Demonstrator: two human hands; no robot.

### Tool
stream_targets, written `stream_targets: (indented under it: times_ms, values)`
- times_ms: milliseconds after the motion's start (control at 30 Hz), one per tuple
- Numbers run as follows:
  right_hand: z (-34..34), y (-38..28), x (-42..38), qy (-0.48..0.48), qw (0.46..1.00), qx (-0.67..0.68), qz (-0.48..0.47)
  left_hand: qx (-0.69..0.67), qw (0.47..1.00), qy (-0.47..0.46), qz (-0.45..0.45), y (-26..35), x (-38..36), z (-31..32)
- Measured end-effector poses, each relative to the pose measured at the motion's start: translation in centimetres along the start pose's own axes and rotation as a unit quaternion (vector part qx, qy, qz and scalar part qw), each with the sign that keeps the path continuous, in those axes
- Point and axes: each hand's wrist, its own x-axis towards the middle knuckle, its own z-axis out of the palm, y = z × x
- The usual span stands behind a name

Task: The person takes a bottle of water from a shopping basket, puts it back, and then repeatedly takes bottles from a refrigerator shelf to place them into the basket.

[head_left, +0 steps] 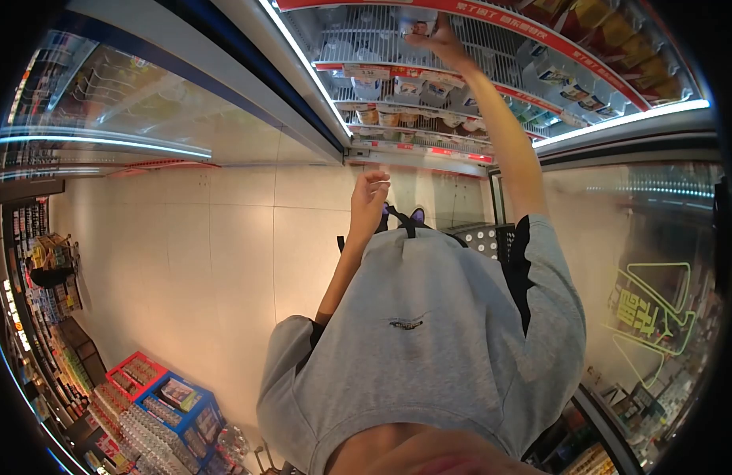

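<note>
My right hand (pixel 444 44) reaches into the lit fridge, up at the top wire shelf (pixel 358 39). Its fingers close round a small pale container (pixel 416 24) with a printed label; the exact kind is hard to make out. My left hand (pixel 371 190) hangs in front of my body with its fingers loosely bent and apart, and nothing shows in it. Below the top shelf stand white cartons or tubs (pixel 409 87) and, lower down, brown-and-white cups (pixel 367 116). More white packs (pixel 568 83) line the shelf at the right.
Glass fridge doors flank me; the right-hand glass door (pixel 651 229) carries green lettering. By my legs is a dark basket (pixel 481 237). Behind to the left, stacked bottles (pixel 132 419) stand beside a blue display box (pixel 180 404). A person (pixel 53 275) is far left near shelves.
</note>
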Motion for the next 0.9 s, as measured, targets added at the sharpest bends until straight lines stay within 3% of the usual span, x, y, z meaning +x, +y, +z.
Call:
stream_targets:
  times_ms: [100, 133, 233, 433, 900]
  values:
    - [-0.6, 1.1, -0.6, 0.039, 0.998, 0.035, -0.038, 0.007, 1.0, 0.004, -0.019, 0.2, 0.0, 0.2]
    - [-1.4, 2.9, -0.2, 0.055, 0.987, -0.119, -0.089, 0.008, 1.0, 0.006, -0.025, 0.3, -0.1, 0.4]
    - [-3.1, 7.9, 0.6, 0.021, 0.965, -0.242, -0.097, 0.014, 1.0, -0.005, 0.002, -0.2, 0.4, 0.5]
    - [-3.3, 7.3, -0.3, 0.029, 0.993, -0.109, -0.046, 0.035, 0.999, -0.015, -0.008, 0.4, 0.9, 0.9]
    - [-3.5, 7.8, -0.6, -0.001, 0.999, -0.038, 0.027, 0.026, 1.0, -0.01, -0.008, -0.4, 0.4, 1.3]
